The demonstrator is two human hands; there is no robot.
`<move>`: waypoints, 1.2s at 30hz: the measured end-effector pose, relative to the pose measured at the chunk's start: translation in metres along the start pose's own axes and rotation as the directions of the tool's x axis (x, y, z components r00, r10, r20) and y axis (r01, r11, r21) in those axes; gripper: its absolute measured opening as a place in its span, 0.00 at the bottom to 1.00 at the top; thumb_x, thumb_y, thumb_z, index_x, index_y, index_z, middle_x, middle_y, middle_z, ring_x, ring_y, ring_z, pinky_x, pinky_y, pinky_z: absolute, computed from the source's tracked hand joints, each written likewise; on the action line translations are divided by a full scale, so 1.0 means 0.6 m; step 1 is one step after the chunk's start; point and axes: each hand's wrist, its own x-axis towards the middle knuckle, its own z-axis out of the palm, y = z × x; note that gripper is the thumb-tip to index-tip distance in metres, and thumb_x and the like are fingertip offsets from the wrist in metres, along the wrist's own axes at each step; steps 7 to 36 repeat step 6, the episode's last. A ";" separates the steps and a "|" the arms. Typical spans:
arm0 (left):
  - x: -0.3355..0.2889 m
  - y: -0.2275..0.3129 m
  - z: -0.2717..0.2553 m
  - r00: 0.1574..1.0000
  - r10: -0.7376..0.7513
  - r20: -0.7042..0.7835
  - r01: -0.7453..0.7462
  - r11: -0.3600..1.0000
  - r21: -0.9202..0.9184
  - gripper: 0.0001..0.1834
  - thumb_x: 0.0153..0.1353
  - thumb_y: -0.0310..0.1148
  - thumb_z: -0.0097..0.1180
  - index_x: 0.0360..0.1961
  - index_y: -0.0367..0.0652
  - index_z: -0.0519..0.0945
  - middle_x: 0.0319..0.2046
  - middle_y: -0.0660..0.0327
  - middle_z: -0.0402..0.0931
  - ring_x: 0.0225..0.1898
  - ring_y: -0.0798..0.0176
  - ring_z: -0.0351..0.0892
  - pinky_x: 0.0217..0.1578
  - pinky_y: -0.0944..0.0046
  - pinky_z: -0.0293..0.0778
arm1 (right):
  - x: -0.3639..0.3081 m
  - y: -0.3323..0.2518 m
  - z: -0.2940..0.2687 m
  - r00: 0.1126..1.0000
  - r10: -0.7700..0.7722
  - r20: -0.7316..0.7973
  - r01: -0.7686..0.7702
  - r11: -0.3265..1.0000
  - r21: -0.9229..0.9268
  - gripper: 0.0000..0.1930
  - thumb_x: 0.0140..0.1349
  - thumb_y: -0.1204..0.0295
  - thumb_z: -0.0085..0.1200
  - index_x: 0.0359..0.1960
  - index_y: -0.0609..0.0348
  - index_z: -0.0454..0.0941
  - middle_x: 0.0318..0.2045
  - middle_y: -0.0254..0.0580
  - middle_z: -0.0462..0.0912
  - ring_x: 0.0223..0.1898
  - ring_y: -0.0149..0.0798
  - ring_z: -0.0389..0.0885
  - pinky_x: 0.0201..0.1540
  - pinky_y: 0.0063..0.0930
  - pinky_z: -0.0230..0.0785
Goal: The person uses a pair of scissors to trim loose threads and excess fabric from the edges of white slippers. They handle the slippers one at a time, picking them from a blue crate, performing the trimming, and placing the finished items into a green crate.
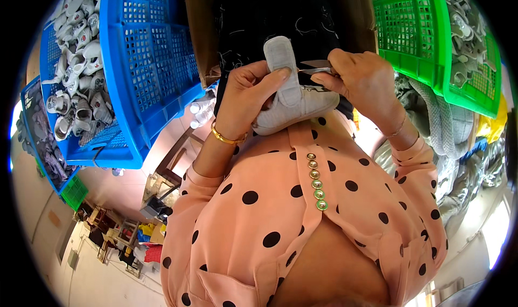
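A small light-grey shoe upper (310, 104) with a long rounded strap is held in front of my body, over a black cloth strewn with loose threads. My left hand (244, 94) grips it from the left, thumb pressed on the base of the strap. My right hand (367, 80) is closed around small metal scissors (315, 69). Their blades are a little apart and point left, with the tips close to the strap's edge beside my left thumb. Whether a thread lies between the blades is too small to tell. The scissors' handles are hidden in my right hand.
At the left stands a blue plastic basket (156, 56) heaped with grey-white shoe uppers (81, 64). A green plastic basket (407, 29) with more uppers (468, 42) is at the right. Grey padded material (434, 115) lies below it. The black cloth (253, 15) spans between the baskets.
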 end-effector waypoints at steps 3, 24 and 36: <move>-0.003 0.002 -0.009 1.000 0.018 0.015 -0.018 1.000 0.003 0.13 0.60 0.37 0.63 0.40 0.39 0.85 0.21 0.70 0.77 0.18 0.81 0.65 0.19 0.79 0.59 | 0.012 -0.006 -0.008 0.998 -0.053 -0.020 0.051 0.995 -0.085 0.23 0.59 0.46 0.55 0.21 0.50 0.64 0.11 0.28 0.63 0.13 0.30 0.68 0.19 0.24 0.58; -0.009 0.000 -0.013 0.999 0.042 0.008 -0.042 0.999 0.030 0.14 0.60 0.38 0.63 0.42 0.39 0.85 0.22 0.69 0.78 0.18 0.81 0.65 0.19 0.79 0.60 | 0.019 -0.010 -0.013 0.997 -0.081 -0.019 0.078 0.991 -0.113 0.23 0.59 0.46 0.55 0.20 0.50 0.64 0.11 0.28 0.62 0.13 0.30 0.67 0.19 0.25 0.58; -0.009 0.000 -0.013 0.999 0.042 0.008 -0.042 0.999 0.030 0.14 0.60 0.38 0.63 0.42 0.39 0.85 0.22 0.69 0.78 0.18 0.81 0.65 0.19 0.79 0.60 | 0.019 -0.010 -0.013 0.997 -0.081 -0.019 0.078 0.991 -0.113 0.23 0.59 0.46 0.55 0.20 0.50 0.64 0.11 0.28 0.62 0.13 0.30 0.67 0.19 0.25 0.58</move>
